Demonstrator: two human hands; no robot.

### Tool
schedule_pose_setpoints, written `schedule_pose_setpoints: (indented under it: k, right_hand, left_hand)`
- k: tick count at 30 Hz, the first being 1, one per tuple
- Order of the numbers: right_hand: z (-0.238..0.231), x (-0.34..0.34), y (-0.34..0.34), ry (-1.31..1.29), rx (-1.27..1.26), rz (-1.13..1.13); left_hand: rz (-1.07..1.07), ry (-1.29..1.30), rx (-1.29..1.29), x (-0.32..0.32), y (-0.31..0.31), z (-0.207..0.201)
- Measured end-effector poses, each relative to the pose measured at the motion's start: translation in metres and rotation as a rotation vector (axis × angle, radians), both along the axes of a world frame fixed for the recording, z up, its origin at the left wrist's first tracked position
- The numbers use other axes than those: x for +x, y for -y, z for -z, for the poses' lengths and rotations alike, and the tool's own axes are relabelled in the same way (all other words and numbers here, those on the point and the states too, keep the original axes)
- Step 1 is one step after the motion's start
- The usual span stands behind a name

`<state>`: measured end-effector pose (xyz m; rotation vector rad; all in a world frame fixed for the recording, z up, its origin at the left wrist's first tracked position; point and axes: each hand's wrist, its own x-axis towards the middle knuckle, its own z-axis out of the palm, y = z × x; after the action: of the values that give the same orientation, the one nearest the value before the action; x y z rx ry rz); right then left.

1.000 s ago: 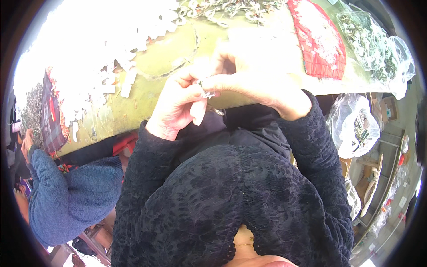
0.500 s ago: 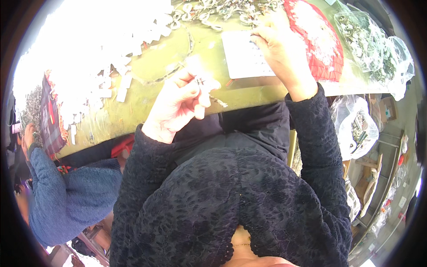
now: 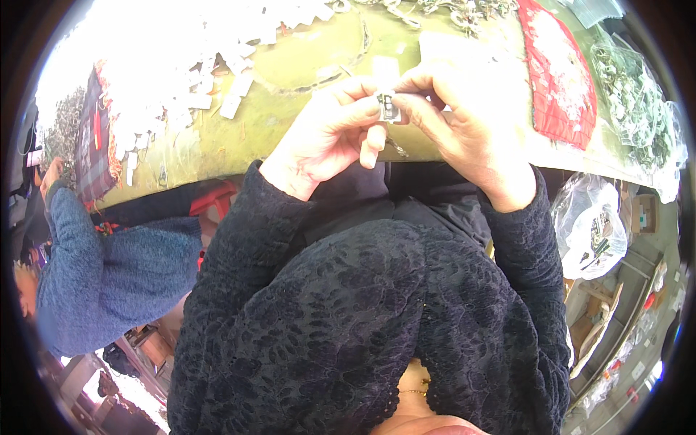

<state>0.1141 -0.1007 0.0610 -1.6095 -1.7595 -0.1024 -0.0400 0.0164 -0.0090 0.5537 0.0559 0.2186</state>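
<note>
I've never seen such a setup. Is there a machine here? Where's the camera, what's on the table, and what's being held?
No robot here: a person in a dark patterned top works barehanded. The view comes from a fisheye camera worn on the head, looking down, so straight edges bend. The left hand has its grip on a clear-and-dark piece, too small to identify; the right hand is at its right edge. On the yellow-green table lie a red quilted cloth with whitish bits on it and, to its right, a plastic bag of small greenish parts. At left is another person in a blue sweater.
</note>
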Motion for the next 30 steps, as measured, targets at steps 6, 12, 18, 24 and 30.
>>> schedule_pose_setpoints:
  k: [6,12,18,24,30]
  right_hand:
    - [-0.004,-0.001,0.0,-0.167,-0.178,-0.023]
    - [-0.013,0.009,-0.002,-0.16,-0.405,0.032]
    - [-0.013,0.014,-0.009,-0.176,-0.399,-0.023]
    - [-0.019,0.002,0.0,-0.309,-0.48,-0.019]
    - [-0.01,-0.025,0.018,0.08,-0.179,0.006]
  left_hand:
    - [-0.031,-0.064,0.049,-0.002,0.003,-0.001]
    - [-0.047,-0.151,0.145,-0.002,0.005,-0.006]
    - [-0.067,-0.12,0.136,-0.001,0.012,-0.008]
    - [0.083,-0.074,0.074,-0.002,0.004,-0.007]
    - [0.044,-0.135,0.122,-0.004,0.004,-0.006]
